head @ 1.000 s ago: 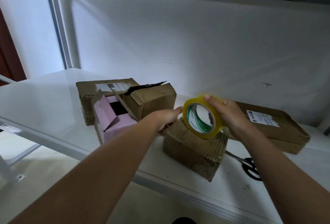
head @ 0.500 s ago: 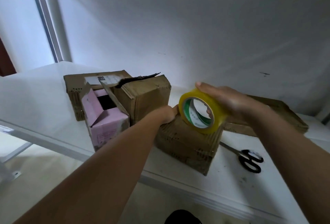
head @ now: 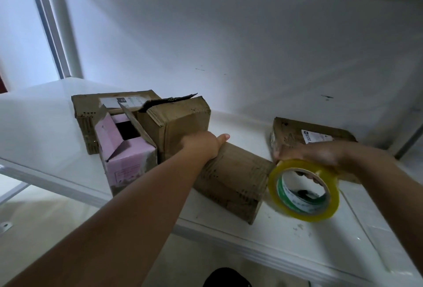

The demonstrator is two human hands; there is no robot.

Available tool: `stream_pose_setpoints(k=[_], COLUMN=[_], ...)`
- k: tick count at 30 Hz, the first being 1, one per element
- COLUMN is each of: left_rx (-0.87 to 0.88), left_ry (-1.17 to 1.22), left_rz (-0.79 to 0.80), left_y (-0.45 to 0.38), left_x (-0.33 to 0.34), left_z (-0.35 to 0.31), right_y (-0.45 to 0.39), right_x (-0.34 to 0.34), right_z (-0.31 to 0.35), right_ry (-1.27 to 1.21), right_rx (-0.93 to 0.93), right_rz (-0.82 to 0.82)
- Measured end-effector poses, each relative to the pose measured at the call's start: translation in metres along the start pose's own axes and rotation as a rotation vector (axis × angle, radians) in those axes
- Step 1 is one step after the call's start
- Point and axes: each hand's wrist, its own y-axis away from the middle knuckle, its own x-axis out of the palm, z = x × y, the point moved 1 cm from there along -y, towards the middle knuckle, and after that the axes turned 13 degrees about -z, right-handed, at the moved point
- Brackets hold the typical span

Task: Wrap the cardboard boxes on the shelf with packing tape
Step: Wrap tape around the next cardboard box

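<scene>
right hand [head: 320, 156] swung tape roll [head: 303, 190] off box [head: 233, 179], rightward; lower

A white wall [head: 229, 41] backs the shelving; an upright post [head: 68, 35] stands at left.
</scene>
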Motion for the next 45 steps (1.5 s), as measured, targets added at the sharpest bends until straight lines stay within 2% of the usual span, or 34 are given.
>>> stream_pose_setpoints(k=[4, 7, 10, 12, 13, 15, 18, 19, 21, 23, 25, 27, 29, 32, 34, 36, 38, 40, 42, 45], left_rx=[0.095, 0.301, 0.613, 0.676, 0.609, 0.362, 0.022, -0.036, -0.047, -0.047, -0.093, -0.057, -0.014, -0.106, -0.112, 0.019, 0.176, 0.312, 0.312, 0.221], left_ry=[-0.213, -0.369, -0.245, -0.104, -0.031, -0.004, -0.009, 0.062, 0.239, 0.438, 0.596, 0.667, 0.692, 0.817, 0.821, 0.743, 0.585, 0.309, 0.095, 0.160], left_rz=[-0.157, -0.282, -0.310, -0.326, -0.324, -0.279, -0.070, 0.021, 0.244, 0.498, 0.618, 0.565, 0.439, 0.265, 0.239, 0.337, 0.404, 0.286, 0.186, 0.085], left_y=[0.005, 0.012, 0.037, 0.049, 0.050, 0.046, 0.039, 0.035, 0.027, 0.021, 0.020, 0.018, 0.016, 0.020, 0.034, 0.053, 0.070, 0.074, 0.080, 0.081], left_x=[-0.010, -0.014, -0.005, 0.000, 0.000, -0.004, -0.010, -0.011, -0.017, -0.028, -0.039, -0.051, -0.064, -0.079, -0.087, -0.093, -0.100, -0.097, -0.087, -0.065], left_z=[-0.014, -0.043, -0.086, -0.098, -0.094, -0.076, -0.044, -0.035, -0.019, -0.010, -0.008, -0.012, -0.012, 0.000, 0.005, -0.001, -0.014, -0.030, -0.043, -0.056], right_y=[0.000, 0.005, 0.009, 0.012, 0.014, 0.017, 0.025, 0.029, 0.036, 0.041, 0.045, 0.049, 0.046, 0.027, 0.012, 0.005, 0.004, 0.006, 0.009, 0.015], right_x=[0.010, 0.013, 0.016, 0.018, 0.020, 0.023, 0.018, 0.014, -0.001, -0.015, -0.025, -0.024, -0.016, -0.001, 0.004, 0.002, 0.000, 0.001, 0.003, 0.002], right_z=[-0.002, -0.003, -0.003, -0.004, -0.006, -0.012, -0.015, -0.013, -0.007, 0.006, 0.027, 0.052, 0.076, 0.095, 0.094, 0.091, 0.088, 0.087, 0.088, 0.086], right_ry=[0.107, 0.127, 0.117, 0.097, 0.063, -0.031, -0.174, -0.229, -0.373, -0.613, -0.805, -0.850, -0.762, -0.637, -0.687, -0.803, -0.850, -0.833, -0.798, -0.658], right_rx=[0.019, -0.018, -0.061, -0.092, -0.101, -0.113, -0.095, -0.085, -0.138, -0.251, -0.374, -0.470, -0.496, -0.437, -0.364, -0.296, -0.284, -0.321, -0.328, -0.266], right_rz=[-0.047, -0.134, -0.169, -0.180, -0.188, -0.221, -0.146, -0.083, 0.024, 0.004, -0.080, -0.134, -0.300, -0.629, -0.762, -0.772, -0.716, -0.667, -0.653, -0.710])
